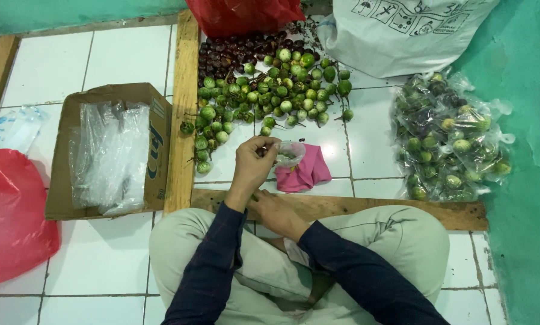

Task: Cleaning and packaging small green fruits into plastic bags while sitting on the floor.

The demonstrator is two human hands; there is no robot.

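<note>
The red bag (249, 15) at the top centre is cut off by the upper edge, as is the white sack (402, 30) to its right. A second red bag (11, 216) runs off the left edge. The dark fruits (234, 51) partly vanish under the top red bag. What the left hand (253, 165) pinches beside the small clear bag (289, 153) is too small to tell. The right hand (276, 213) lies partly behind the left wrist, fingers unseen. Both sleeves leave the bottom edge.

White tiled floor (119, 60) carries a heap of green round eggplants (270, 96) at upper centre, bagged ones (450, 144) at right, a cardboard box (110, 150) at left.
</note>
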